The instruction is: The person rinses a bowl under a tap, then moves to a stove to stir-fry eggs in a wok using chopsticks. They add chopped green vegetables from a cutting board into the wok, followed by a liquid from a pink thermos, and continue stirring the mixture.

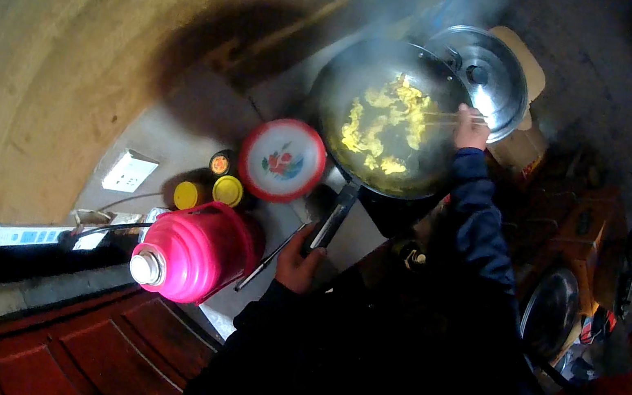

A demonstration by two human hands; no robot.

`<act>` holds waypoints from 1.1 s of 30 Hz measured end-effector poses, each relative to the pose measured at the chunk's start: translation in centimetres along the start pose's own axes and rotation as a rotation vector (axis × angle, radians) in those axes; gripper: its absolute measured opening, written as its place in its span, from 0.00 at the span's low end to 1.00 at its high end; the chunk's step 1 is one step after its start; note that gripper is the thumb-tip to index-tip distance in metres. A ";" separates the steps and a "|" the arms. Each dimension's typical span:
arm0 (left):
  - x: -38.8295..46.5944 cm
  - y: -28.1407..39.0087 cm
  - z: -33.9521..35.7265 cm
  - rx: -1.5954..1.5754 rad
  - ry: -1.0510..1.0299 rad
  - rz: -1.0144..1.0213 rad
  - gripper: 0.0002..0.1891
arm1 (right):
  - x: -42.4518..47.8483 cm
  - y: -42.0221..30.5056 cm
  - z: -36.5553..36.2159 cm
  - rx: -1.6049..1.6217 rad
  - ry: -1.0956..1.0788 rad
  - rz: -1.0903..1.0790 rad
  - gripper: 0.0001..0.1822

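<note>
A dark frying pan (368, 63) holds scrambled egg (413, 110) in loose yellow pieces, and steam rises off its far side. My left hand (298, 263) grips the end of the black pan handle (332, 219). Over the pan's right rim, my right hand (470, 130) holds a pair of chopsticks (443, 118), whose tips reach the egg. Just beyond that hand is a shiny metal lid (503, 72) with a dark knob. A long thin metal utensil (268, 261) lies beside my left hand.
Left of the pan sits a red-rimmed enamel plate (294, 178) with a flower print. Nearer stand yellow-lidded jars (227, 190) and a pink thermos flask (195, 253). A wall socket (131, 171) is behind them. A cardboard box (519, 146) and a round metal lid (550, 312) are at right.
</note>
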State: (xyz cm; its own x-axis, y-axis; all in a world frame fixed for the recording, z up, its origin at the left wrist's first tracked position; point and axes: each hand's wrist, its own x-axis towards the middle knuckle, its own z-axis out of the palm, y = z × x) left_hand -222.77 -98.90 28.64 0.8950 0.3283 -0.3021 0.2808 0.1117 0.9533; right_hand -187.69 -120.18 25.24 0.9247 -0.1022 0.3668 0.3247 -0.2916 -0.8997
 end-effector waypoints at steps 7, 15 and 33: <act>0.3 -1.6 -0.6 0.071 0.051 -0.012 0.26 | -0.1 0.3 -0.4 -0.135 -0.151 -0.098 0.11; 0.2 -0.6 0.1 0.003 0.072 -0.045 0.23 | -1.0 -0.2 -5.4 -0.327 -0.064 -0.470 0.09; -10.4 -7.6 -2.0 -0.168 -0.443 -0.295 0.16 | -37.6 -21.7 -17.3 -0.424 0.463 -0.108 0.05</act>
State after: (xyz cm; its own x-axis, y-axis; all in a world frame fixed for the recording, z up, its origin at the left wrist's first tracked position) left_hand -234.88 -101.32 24.52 0.8573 -0.1613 -0.4888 0.5145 0.2989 0.8037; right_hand -232.91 -126.46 35.08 0.6785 -0.4242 0.5998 0.2166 -0.6646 -0.7151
